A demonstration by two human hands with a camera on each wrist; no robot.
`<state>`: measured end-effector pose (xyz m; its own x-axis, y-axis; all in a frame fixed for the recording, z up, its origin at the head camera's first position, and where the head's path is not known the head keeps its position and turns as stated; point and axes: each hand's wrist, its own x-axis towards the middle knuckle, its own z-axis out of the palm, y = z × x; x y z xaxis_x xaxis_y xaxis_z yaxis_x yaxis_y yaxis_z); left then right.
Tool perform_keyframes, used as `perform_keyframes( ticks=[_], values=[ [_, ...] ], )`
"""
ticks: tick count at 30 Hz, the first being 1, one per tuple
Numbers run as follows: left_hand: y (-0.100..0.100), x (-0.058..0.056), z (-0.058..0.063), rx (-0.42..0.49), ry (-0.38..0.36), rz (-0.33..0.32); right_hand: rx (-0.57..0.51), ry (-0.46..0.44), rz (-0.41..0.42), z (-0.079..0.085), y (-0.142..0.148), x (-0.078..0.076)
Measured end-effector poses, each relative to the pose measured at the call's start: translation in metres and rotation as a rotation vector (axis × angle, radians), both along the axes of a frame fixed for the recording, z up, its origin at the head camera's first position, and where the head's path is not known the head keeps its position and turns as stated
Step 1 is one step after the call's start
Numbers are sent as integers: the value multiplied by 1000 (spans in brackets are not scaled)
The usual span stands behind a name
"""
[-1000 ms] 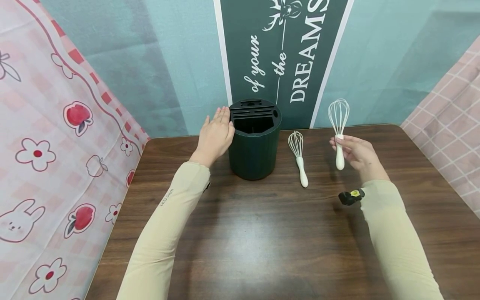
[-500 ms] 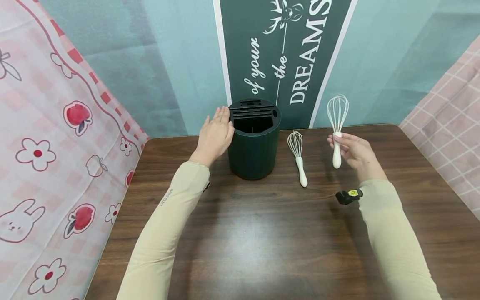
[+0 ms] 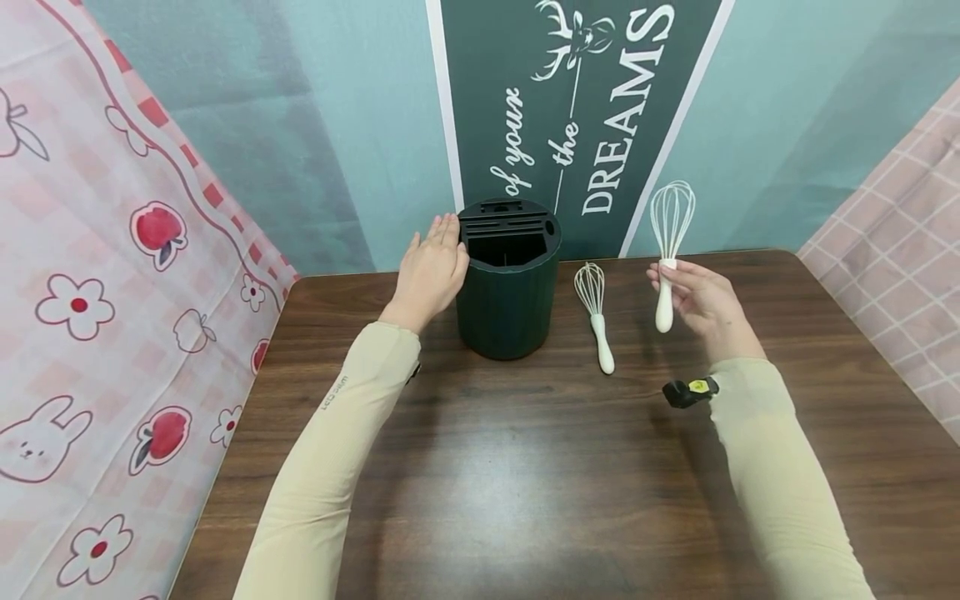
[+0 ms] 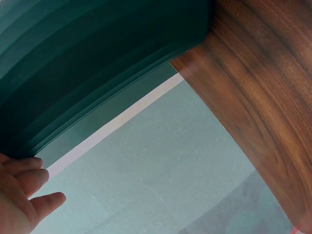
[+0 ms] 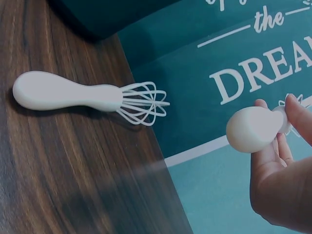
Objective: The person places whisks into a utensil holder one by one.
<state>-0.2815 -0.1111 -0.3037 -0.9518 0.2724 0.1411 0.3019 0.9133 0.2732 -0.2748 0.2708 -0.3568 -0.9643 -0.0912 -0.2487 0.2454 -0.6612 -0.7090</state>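
A dark green utensil holder (image 3: 506,312) with a slotted black top stands at the back of the table. My left hand (image 3: 431,271) rests against its left side near the rim, fingers straight. In the left wrist view, fingertips (image 4: 31,178) touch the holder's ribbed wall (image 4: 107,53). My right hand (image 3: 705,300) pinches a white whisk (image 3: 664,304) at the top of its handle, wires pointing up, above the table. The right wrist view shows that whisk's handle end (image 5: 251,129) toward the camera. A second, smaller white whisk (image 3: 602,342) lies between the holder and my right hand.
The brown wooden table (image 3: 495,492) meets a teal wall cloth (image 3: 360,125) with white lettering at its back edge. A pink patterned cloth (image 3: 135,333) hangs at the left, and a pink tiled cloth (image 3: 900,225) at the right.
My right hand has moved a little to the left and slightly up with the whisk, which now tilts a bit more to the right. The left hand and the holder stay put.
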Motion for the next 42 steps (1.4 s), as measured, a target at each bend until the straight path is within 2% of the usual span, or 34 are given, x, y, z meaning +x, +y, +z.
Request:
perform_keyframes(
  ticks=[4,12,20,29,42],
  values=[
    [-2,0,0,-2,9,-9,2,22,-14,2,-7,3],
    [-6,-1,-2,-3,29,-26,88,66,-63,5,-19,7],
    [0,16,-5,-5,46,-9,92,88,-43,3,-18,17],
    [8,34,-8,-10,56,13,5,132,1,3,-16,29],
    [18,55,-13,-31,91,40,42,193,19,4,-19,39]
  ],
)
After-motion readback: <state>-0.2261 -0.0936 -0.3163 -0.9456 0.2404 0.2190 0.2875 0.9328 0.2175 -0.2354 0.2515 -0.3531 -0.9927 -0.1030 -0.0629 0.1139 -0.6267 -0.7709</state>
